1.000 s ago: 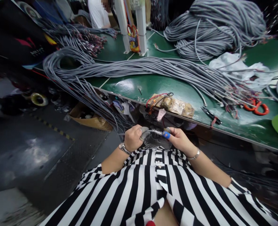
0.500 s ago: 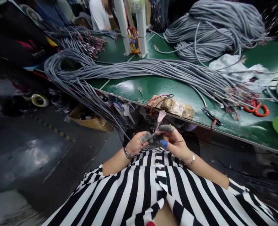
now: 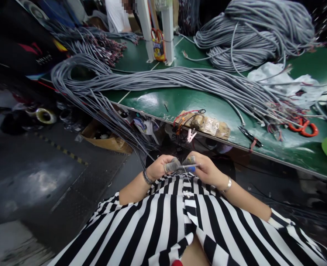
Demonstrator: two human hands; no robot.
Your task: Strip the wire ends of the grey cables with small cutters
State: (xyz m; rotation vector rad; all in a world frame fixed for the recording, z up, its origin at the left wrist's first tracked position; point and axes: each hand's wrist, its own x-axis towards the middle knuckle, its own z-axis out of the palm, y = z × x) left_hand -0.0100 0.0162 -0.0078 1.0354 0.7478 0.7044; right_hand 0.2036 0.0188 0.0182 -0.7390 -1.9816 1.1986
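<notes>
Left hand (image 3: 165, 167) and right hand (image 3: 205, 169) both pinch a thin grey cable (image 3: 189, 166), held between them before the striped shirt (image 3: 163, 218). Glossy green surface (image 3: 149, 102) beyond carries a ropy cable bundle (image 3: 163, 79).

Straight ahead of our fingers (image 3: 172, 166), the pink clip (image 3: 190, 137) and the wrapped block (image 3: 208, 125) stand in the way at the near edge of the green bench (image 3: 149, 100). Ahead and to the left, we could pass over bare bench up to the long cable bundle (image 3: 166, 78), while hanging cables (image 3: 115, 120) block us farther left and snips (image 3: 250, 136) lie ahead to our right.
</notes>
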